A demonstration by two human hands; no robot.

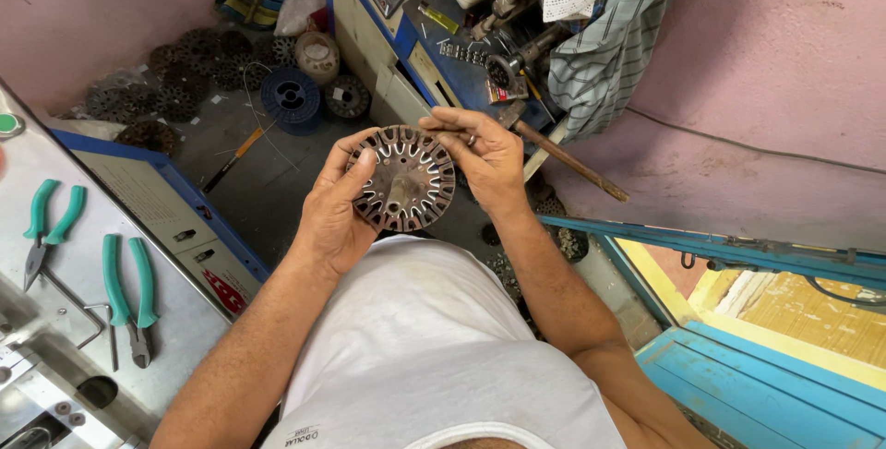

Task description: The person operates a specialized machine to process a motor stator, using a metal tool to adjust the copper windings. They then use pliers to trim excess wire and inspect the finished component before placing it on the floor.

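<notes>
seen from above, the person stands in a cramped workshop over a dark concrete floor, with a grey metal workbench at their left and a blue machine cabinet ahead. in front of the white vest, between the two hands, sits the slotted stator core, a round rusty-brown stack of laminations with radial slots lined in pale insulation and a short central shaft pointing up toward the camera, so its flat face is turned to the head and its axis runs roughly along the line of sight. the left hand cups the disc from its left and lower rim, fingers curled round the edge and the thumb laid over the face, closed firmly on it. the right hand comes in from the upper right, partly closed, its fingertips pinched at the top rim of the core; whether they grip a slip of insulation there i cannot tell. both hands are touching the core, the left carrying it. on the bench lie green-handled pliers, and farther off on the floor a blue wire spool.
</notes>
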